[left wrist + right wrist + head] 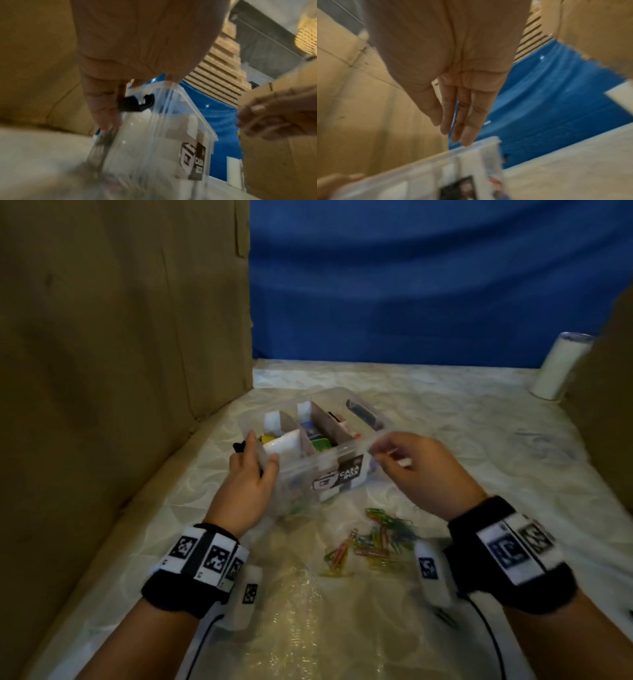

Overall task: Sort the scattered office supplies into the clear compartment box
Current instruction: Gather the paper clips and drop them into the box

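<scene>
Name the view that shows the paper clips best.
Head view: the paper clips lie in a coloured heap on the table near the box. Neither wrist view shows that heap; both are blurred.

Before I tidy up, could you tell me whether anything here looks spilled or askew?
Yes: coloured paper clips lie scattered on the table, outside the clear box, which looks tipped up in the left hand.

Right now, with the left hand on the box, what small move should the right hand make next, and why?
Probably lower the right hand to the paper clips and pick some up. That hand is open and seems to hold nothing, near the right end of the box, which the left hand grips at its left end. The clips lie loose on the table, just in front of the box.
</scene>
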A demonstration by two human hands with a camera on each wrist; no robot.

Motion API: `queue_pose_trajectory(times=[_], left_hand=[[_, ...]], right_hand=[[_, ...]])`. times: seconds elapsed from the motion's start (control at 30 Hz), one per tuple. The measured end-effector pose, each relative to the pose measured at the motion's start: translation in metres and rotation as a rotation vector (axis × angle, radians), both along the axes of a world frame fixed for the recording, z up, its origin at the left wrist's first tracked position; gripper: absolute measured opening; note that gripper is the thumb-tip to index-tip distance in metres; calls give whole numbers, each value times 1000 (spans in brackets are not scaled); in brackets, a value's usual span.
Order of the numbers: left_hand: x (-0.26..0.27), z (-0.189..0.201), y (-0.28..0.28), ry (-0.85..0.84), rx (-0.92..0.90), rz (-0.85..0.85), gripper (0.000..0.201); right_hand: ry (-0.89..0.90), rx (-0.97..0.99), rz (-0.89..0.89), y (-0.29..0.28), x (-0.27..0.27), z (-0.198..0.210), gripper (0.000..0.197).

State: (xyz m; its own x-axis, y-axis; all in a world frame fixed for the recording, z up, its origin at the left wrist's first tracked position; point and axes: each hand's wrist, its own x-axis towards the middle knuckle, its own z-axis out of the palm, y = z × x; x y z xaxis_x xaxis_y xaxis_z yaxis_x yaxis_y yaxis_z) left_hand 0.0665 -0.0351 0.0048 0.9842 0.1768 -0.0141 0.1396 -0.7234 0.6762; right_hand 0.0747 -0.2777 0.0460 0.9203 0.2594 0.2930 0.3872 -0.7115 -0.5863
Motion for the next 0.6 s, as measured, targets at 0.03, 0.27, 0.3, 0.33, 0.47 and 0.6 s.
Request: queue_pose_trajectory(times=[0.03,0.27,0.3,0.33,0.47,0.6], left_hand=[[-4,3,0,-26,151,22,62],[-32,29,-37,-426,784,-106,52],[-36,29,-46,-460,764,-190,48],[-39,27,-55,-468,717,-282,43],[-40,0,-73,-111,529,-507,32],[-26,-28,-70,311,602,-500,51]], right_hand=[[44,-53,-40,-17,-5,-9,13],[650,-501,-21,-78,-33,-48,55],[649,-495,-9,-78,-36,-51,58],[649,-498,-2,-78,-39,-54,59],[712,-618,66,-74,-55,-68,56],[685,-683,162,-65,-55,-73,42]])
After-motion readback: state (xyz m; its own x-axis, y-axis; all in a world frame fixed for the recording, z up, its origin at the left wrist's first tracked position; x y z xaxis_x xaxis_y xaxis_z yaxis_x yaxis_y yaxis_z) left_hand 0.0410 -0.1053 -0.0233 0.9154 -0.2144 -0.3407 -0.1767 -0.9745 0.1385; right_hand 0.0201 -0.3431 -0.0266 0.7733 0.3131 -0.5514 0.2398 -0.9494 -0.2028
